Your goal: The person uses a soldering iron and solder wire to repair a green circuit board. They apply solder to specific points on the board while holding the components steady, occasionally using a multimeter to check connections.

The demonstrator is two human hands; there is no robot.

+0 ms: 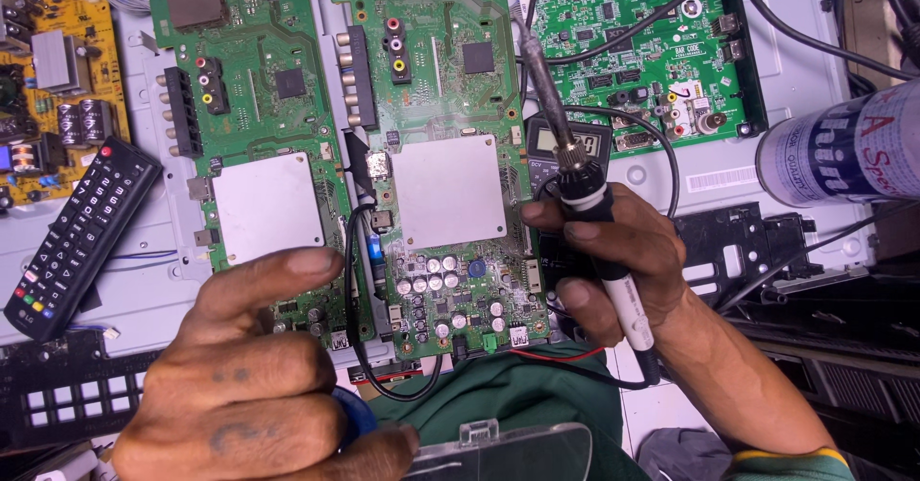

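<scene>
R hand [613,251] is clamped round a soldering iron [585,189], tip up over the middle circuit board [441,155]. L hand [254,376] curled near a blue object [356,414]; can't tell if it grips. Risk: hot tip may touch the black cable [356,280] and melt it.

The soldering iron [586,203] has a black handle, a white lower shaft and a grey metal barrel. It slants up and to the left, tip over the top edge of the middle green board [441,155], cord trailing below. That board lies flat, bearing a square silver shield and small round capacitors.
</scene>
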